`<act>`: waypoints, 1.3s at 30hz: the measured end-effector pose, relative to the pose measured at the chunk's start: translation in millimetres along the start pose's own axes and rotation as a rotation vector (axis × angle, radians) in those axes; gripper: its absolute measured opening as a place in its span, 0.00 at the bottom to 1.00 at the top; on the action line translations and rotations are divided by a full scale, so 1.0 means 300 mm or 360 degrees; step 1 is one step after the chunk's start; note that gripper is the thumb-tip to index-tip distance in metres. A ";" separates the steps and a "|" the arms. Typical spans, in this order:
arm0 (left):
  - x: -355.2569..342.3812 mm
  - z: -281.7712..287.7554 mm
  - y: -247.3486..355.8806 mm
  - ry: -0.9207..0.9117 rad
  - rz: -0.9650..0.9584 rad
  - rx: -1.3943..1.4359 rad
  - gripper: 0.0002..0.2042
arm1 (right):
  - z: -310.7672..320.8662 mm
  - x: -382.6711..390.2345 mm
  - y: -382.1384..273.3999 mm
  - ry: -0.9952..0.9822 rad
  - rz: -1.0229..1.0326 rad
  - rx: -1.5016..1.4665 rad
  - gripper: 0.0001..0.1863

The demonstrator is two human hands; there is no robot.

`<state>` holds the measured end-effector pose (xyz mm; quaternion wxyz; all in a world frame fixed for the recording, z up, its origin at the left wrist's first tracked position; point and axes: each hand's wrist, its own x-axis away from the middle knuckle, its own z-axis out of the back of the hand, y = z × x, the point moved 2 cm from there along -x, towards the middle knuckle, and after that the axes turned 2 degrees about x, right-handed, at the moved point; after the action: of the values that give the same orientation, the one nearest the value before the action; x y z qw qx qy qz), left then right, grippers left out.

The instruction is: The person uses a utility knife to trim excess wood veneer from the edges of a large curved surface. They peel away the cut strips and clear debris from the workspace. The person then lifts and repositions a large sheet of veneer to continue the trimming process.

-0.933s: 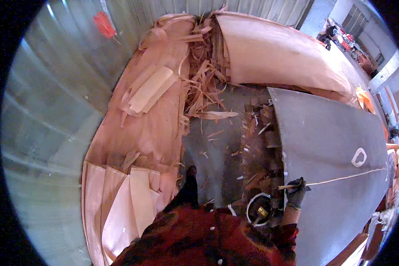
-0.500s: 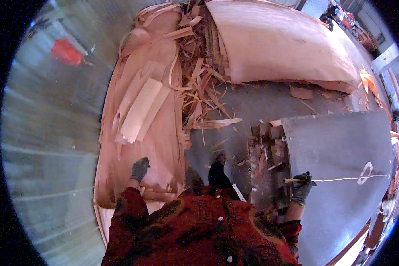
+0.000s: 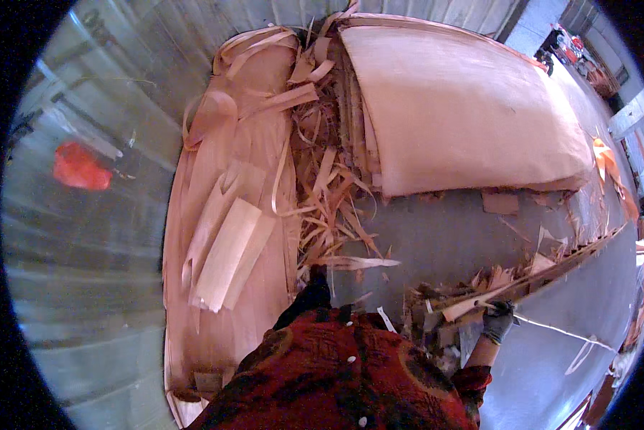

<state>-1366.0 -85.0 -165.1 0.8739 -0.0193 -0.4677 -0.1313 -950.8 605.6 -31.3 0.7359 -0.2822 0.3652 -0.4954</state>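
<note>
My right hand (image 3: 500,322), in a dark glove, is closed on a thin pale stick (image 3: 562,332). From the fist the stick's long part runs right across a smooth grey sheet (image 3: 551,380). Whether it is rigid all along is hard to tell. A faint white loop lies near its far end. Just beyond the hand, broken brown wood scraps (image 3: 479,287) line the sheet's far edge. My left hand is out of view; the red patterned sleeve on that side leaves the picture at the bottom.
A long stack of reddish veneer (image 3: 257,244) with loose offcuts lies to the left. Curled strips (image 3: 329,215) fill the gap beside it. A bowed veneer stack (image 3: 472,107) stands at the far side. A red bag-like thing (image 3: 82,166) lies at far left.
My view has tilted up, and my left hand has left the picture. The grey sheet's far edge now slants, with more scraps showing along it. The stick slopes down to the right.
</note>
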 end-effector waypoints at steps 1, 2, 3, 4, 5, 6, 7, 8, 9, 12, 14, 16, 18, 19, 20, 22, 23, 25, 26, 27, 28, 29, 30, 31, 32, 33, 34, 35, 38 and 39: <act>-0.079 0.060 0.030 -0.0011 -0.0024 -0.0003 0.08 | -0.045 -0.048 -0.010 0.0068 -0.0033 0.0061 0.11; -0.162 0.140 0.069 0.0001 -0.0077 -0.0033 0.09 | -0.075 -0.069 -0.022 0.0289 -0.0441 -0.0593 0.11; -0.259 0.236 0.113 0.0016 -0.0140 -0.0069 0.09 | -0.109 -0.086 -0.042 0.0508 -0.0835 -0.1253 0.11; -0.364 0.353 0.163 0.0052 -0.0232 -0.0135 0.09 | -0.155 -0.123 -0.072 0.0628 -0.1157 -0.2032 0.11; -0.476 0.488 0.231 0.0106 -0.0365 -0.0227 0.09 | -0.187 -0.176 -0.115 0.0666 -0.1125 -0.1760 0.12; -0.593 0.636 0.312 0.0206 -0.0540 -0.0364 0.10 | -0.220 -0.212 -0.163 0.0610 -0.1042 -0.1606 0.12; -0.700 0.794 0.400 0.0333 -0.0701 -0.0496 0.10 | -0.256 -0.240 -0.209 0.0580 -0.1017 -0.1383 0.12; -0.808 0.952 0.504 0.0427 -0.0780 -0.0675 0.10 | -0.294 -0.299 -0.261 0.0555 -0.0870 -0.1229 0.13; -0.885 1.100 0.604 0.0537 -0.0855 -0.0640 0.10 | -0.328 -0.354 -0.301 0.0569 -0.0786 -0.0998 0.14; -1.053 1.468 0.916 0.0745 -0.0940 -0.0166 0.07 | -0.455 -0.475 -0.375 0.1276 -0.1211 -0.1466 0.15; -1.127 1.633 1.106 0.0764 -0.1045 -0.0039 0.07 | -0.579 -0.575 -0.383 0.1246 -0.1323 -0.1526 0.14; -1.156 1.725 1.255 0.0846 -0.1223 -0.0123 0.08 | -0.682 -0.691 -0.372 0.1289 -0.1415 -0.1444 0.11; -1.176 1.763 1.386 0.0749 -0.1235 -0.0477 0.11 | -0.793 -0.822 -0.370 0.1036 -0.1381 -0.1865 0.07; -1.171 1.783 1.424 0.0722 -0.1208 -0.0704 0.13 | -0.855 -0.866 -0.382 0.0911 -0.1362 -0.2073 0.06; -1.158 1.795 1.461 0.0707 -0.1144 -0.0649 0.13 | -0.913 -0.929 -0.386 0.1046 -0.1479 -0.1916 0.04; -1.136 1.800 1.511 0.0346 -0.1091 -0.0901 0.14 | -1.000 -1.057 -0.418 0.0887 -0.1420 -0.1841 0.04; -1.118 1.801 1.527 0.0412 -0.1128 -0.1008 0.14 | -1.031 -1.126 -0.433 0.0816 -0.1402 -0.1816 0.04; -1.106 1.825 1.544 0.0622 -0.1265 -0.1076 0.13 | -1.097 -1.253 -0.465 0.0660 -0.1433 -0.1928 0.04; -1.118 1.842 1.548 0.0668 -0.1309 -0.0840 0.13 | -1.134 -1.312 -0.479 0.0602 -0.1466 -0.1996 0.03; -1.144 1.857 1.544 0.0628 -0.1243 -0.0801 0.13 | -1.172 -1.357 -0.496 0.0536 -0.1473 -0.1991 0.04; -1.193 1.891 1.540 0.0530 -0.1263 -0.0871 0.13 | -1.218 -1.396 -0.510 0.0494 -0.1493 -0.1995 0.04; -1.270 1.910 1.553 0.0372 -0.1197 -0.0993 0.12 | -1.271 -1.432 -0.520 0.0435 -0.1506 -0.2035 0.04; -1.362 1.938 1.586 0.0383 -0.0902 -0.0930 0.11 | -1.319 -1.467 -0.528 0.0410 -0.1558 -0.1907 0.05; -1.431 1.978 1.611 0.0485 -0.0945 -0.0865 0.11 | -1.368 -1.490 -0.538 0.0311 -0.1575 -0.1948 0.05; -1.514 2.041 1.653 0.0584 -0.0987 -0.0796 0.10 | -1.424 -1.515 -0.545 0.0211 -0.1591 -0.1984 0.05; -1.593 2.110 1.703 0.0698 -0.1036 -0.0733 0.10 | -1.491 -1.546 -0.552 0.0091 -0.1575 -0.2066 0.05; -1.674 2.163 1.786 0.0849 -0.1092 -0.0774 0.11 | -1.570 -1.569 -0.554 0.0117 -0.1671 -0.2152 0.06; -1.748 2.222 1.873 0.1015 -0.1156 -0.0822 0.11 | -1.650 -1.591 -0.551 0.0136 -0.1665 -0.1827 0.06; -1.975 2.456 2.202 0.0785 -0.1237 0.0339 0.13 | -1.875 -1.706 -0.550 0.0242 -0.1787 -0.1790 0.06; -2.023 2.538 2.343 0.1230 -0.1609 -0.0543 0.13 | -1.941 -1.761 -0.556 0.0249 -0.1819 -0.1714 0.07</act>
<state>-2131.0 840.8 -173.8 0.7942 0.1131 -0.0444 -0.5954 -1642.0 1010.0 -99.8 0.1014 -0.7082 0.4038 -0.5702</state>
